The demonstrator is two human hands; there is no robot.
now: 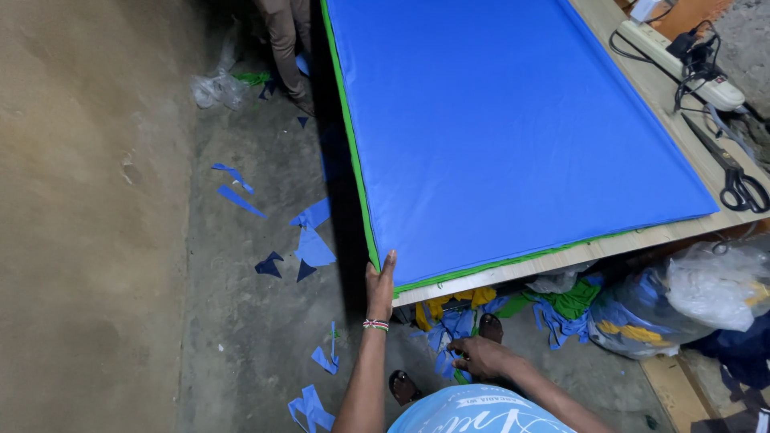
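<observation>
A large sheet of blue fabric (513, 128) lies flat over a green layer (350, 136) on a wooden table (561, 258). My left hand (380, 285) reaches up and grips the near left corner of the stacked fabric, thumb on top of the blue sheet. A beaded bracelet sits on that wrist. My right hand (480, 356) hangs low below the table edge, fingers loosely curled, holding nothing that I can see, above a pile of fabric scraps (457, 317).
Black scissors (734, 172) and a white power strip with cables (682, 56) lie on the table's right side. Plastic bags of cloth (690, 301) sit under the table. Blue offcuts (309, 240) litter the concrete floor. Another person's legs (285, 40) stand at the far corner.
</observation>
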